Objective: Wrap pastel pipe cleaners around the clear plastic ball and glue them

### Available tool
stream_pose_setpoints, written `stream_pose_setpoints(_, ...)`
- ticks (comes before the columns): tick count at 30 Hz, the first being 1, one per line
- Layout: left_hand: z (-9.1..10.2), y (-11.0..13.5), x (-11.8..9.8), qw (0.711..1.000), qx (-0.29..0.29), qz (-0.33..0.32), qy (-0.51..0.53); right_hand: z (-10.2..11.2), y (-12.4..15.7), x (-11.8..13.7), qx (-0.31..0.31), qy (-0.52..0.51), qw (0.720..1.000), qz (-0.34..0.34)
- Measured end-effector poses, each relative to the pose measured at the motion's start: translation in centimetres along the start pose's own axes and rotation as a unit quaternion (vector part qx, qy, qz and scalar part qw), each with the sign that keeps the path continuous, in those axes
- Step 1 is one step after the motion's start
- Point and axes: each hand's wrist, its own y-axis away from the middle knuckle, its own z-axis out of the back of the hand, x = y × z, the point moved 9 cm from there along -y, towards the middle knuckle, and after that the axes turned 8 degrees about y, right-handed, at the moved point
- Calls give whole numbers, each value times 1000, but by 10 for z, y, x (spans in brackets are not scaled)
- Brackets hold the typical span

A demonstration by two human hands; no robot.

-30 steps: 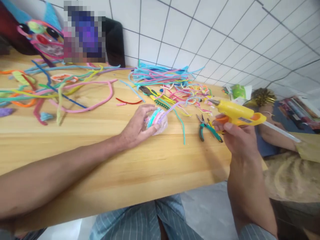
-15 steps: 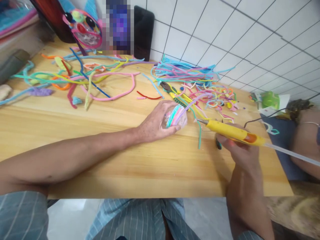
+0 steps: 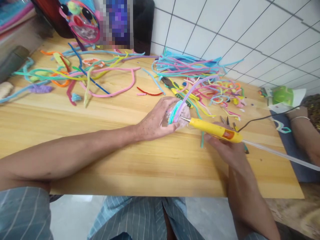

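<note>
My left hand point(image 3: 156, 120) is closed around a small clear ball wrapped in pastel pipe cleaners point(image 3: 177, 112), holding it on the wooden table point(image 3: 105, 146). My right hand point(image 3: 225, 146) grips a yellow hot glue gun point(image 3: 215, 130), a clear glue stick trailing out of its back to the right. The gun's metal nozzle touches the right side of the wrapped ball. A lilac pipe cleaner point(image 3: 192, 90) rises from the ball toward the back.
Loose pipe cleaners point(image 3: 192, 71) lie piled behind the ball, with long ones point(image 3: 82, 76) spread at the back left. Pliers point(image 3: 228, 121) lie partly hidden behind the glue gun. A colourful pipe-cleaner figure point(image 3: 81, 21) stands at the back. Another person's arm point(image 3: 303, 133) is at the right.
My right hand has brought the glue gun left and down until its nozzle meets the ball. My left hand has kept hold of the ball in place.
</note>
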Motion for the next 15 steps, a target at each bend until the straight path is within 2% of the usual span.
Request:
stream_pose_setpoints(9,-2,1,3,1000,8,8,8,1,-2,-4,-18,-9,1000,-12)
stream_pose_setpoints(15,-3,0,4,1000,18,2,10,-4,-3,-9,3,6,1000,-10)
